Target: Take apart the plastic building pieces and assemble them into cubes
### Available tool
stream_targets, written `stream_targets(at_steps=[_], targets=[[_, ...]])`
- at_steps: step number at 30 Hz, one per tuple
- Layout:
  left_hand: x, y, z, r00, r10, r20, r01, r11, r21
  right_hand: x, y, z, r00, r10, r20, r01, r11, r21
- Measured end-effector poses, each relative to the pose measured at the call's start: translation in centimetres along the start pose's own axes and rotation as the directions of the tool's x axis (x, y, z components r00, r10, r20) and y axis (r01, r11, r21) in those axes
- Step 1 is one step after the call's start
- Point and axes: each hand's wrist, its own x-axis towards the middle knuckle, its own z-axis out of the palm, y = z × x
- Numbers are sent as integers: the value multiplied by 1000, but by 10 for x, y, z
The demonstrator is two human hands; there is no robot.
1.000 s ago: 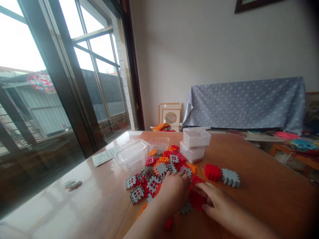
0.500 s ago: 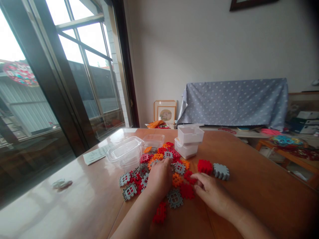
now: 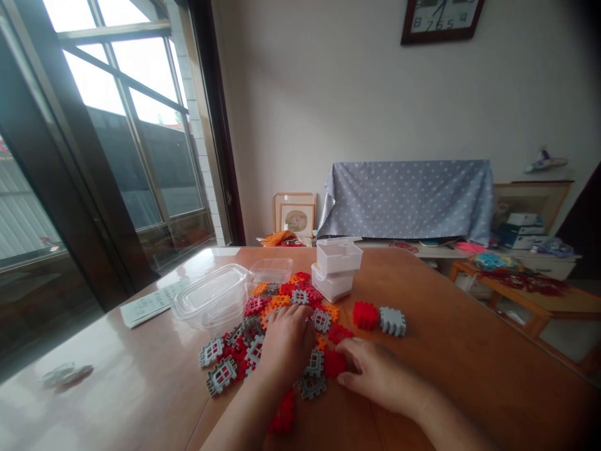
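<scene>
A pile of notched plastic building pieces, red, orange and grey, some with window grids, lies mid-table. Over it reaches my left hand [image 3: 288, 335], its back toward me and fingers bent down, so their tips and anything under them are hidden. A grey window piece [image 3: 315, 362] shows beside that hand's edge, above another grey window piece [image 3: 312, 386]. My right hand [image 3: 375, 373] has thumb and forefinger at the edge of a solid red building piece [image 3: 333, 362], gripping it. Just beyond lies another red piece [image 3: 339, 332].
A red stack [image 3: 365, 315] and a grey stack [image 3: 392, 321] of pieces stand to the right. Behind are two stacked white boxes [image 3: 339, 255]. Clear plastic containers [image 3: 213, 291] and a written paper [image 3: 150, 305] lie left on the brown table [image 3: 422, 294].
The view has turned right. My right hand has moved nearer to me, from the farther red piece to the solid red one. A grey window piece now shows beside my left hand.
</scene>
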Motion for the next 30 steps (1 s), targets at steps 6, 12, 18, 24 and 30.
stream_targets(at_steps=[6,12,18,24,30], targets=[[-3,10,-1,997,35,69,-31,998,-48,0,4,1,999,35,27,-35,999,24],[-5,14,1,990,79,117,-67,992,-108,-1,17,0,994,59,87,-63,997,43],[-4,16,6,987,93,133,-61,972,-225,1,18,3,996,59,67,-65,994,91],[-3,13,6,993,84,79,-54,947,-317,8,36,-14,966,80,-245,-51,991,122],[-2,10,4,995,85,47,-66,947,-316,22,76,-42,849,81,-523,-97,995,-2]])
